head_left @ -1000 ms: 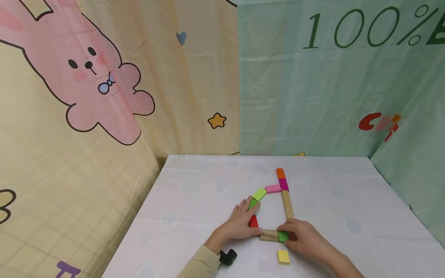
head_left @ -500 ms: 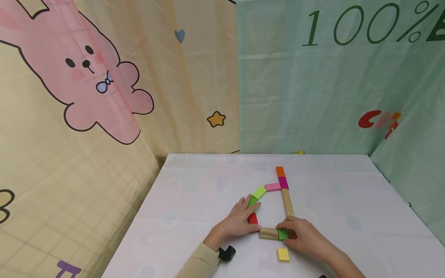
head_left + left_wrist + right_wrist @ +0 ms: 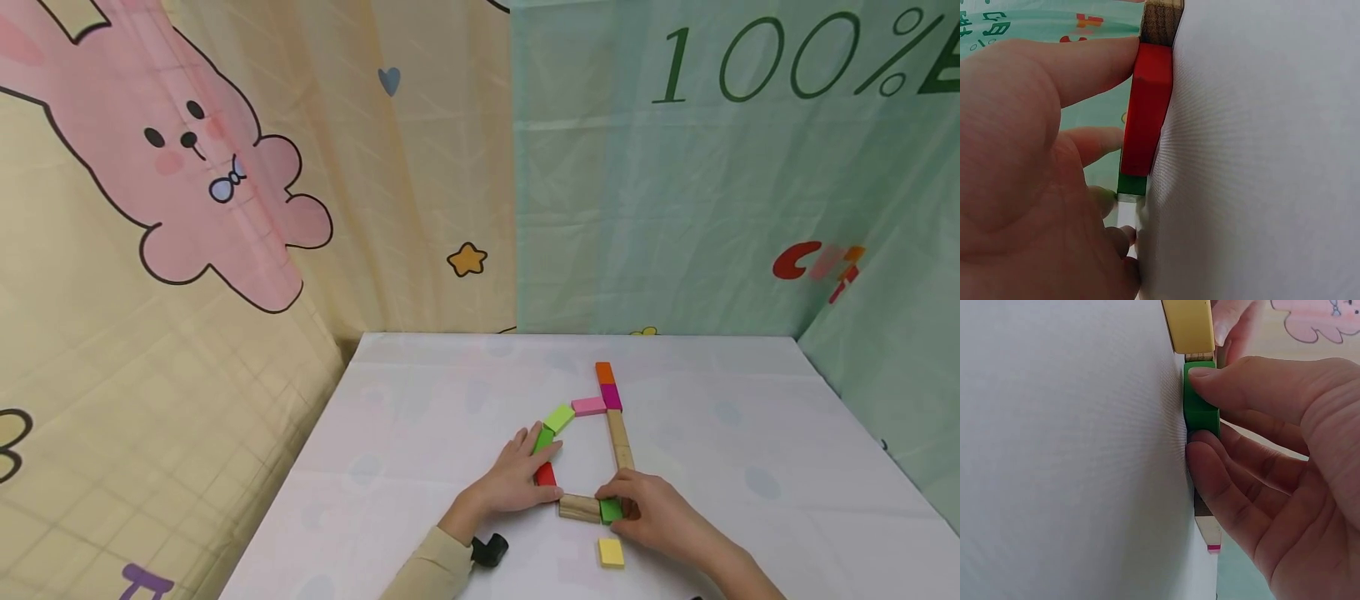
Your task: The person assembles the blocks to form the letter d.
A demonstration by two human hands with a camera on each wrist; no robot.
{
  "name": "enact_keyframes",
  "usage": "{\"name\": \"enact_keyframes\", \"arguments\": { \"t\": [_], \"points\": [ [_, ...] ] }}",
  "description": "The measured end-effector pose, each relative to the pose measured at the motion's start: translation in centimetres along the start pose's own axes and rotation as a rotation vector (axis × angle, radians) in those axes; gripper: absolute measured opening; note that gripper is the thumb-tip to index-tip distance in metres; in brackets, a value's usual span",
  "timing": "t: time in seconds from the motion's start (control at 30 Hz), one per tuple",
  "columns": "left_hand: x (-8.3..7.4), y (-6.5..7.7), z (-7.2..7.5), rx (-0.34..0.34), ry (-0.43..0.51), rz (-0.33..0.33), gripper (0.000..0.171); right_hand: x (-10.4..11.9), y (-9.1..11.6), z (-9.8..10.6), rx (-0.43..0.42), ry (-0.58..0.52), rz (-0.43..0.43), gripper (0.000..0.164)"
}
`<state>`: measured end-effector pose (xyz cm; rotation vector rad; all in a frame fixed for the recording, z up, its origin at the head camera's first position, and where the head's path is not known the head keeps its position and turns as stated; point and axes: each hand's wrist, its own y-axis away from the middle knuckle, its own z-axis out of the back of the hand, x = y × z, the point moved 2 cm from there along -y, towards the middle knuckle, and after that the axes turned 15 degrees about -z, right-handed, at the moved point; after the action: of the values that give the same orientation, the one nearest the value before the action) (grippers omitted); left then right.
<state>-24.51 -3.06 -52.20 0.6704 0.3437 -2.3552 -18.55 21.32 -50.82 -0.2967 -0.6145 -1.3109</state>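
Small blocks lie end to end in a closed outline on the white table. In the head view, my left hand (image 3: 510,482) rests along the outline's left side with fingers spread. Its thumb tip is at the corner of a red block (image 3: 545,476) and a wooden block (image 3: 579,507); its other fingers are by a green block (image 3: 543,439). At the near right corner, my right hand (image 3: 660,510) pinches another green block (image 3: 611,511) against the wooden block's end. In the right wrist view, the thumb presses that green block (image 3: 1200,406). Part of the corner is hidden by the right fingers.
A yellow block (image 3: 611,553) lies apart, nearer me. Wooden blocks (image 3: 618,439) form the right side; light green (image 3: 559,418) and pink (image 3: 588,406) blocks close the far left. Magenta (image 3: 612,397) and orange (image 3: 604,372) blocks extend beyond. Printed curtains (image 3: 420,183) surround the table.
My left thumb has shifted very slightly left at the wooden block's end. My right hand keeps its pinch on the green block, and the other blocks stay in place.
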Motion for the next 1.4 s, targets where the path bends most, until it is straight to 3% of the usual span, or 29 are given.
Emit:
{"name": "enact_keyframes", "arguments": {
  "t": [0.33,0.57,1.4],
  "points": [
    [-0.6,-0.2,0.2,-0.009,0.006,-0.003,0.074,0.2,0.9,1.2,-0.014,0.042,-0.022,0.037],
    [-0.3,-0.1,0.1,-0.018,0.001,0.010,0.075,0.4,1.6,2.5,-0.040,0.032,0.040,0.037],
    [0.0,0.3,0.0,-0.023,0.028,-0.005,0.079,0.6,2.8,0.1,0.034,-0.121,0.166,0.032]
  ]
}}
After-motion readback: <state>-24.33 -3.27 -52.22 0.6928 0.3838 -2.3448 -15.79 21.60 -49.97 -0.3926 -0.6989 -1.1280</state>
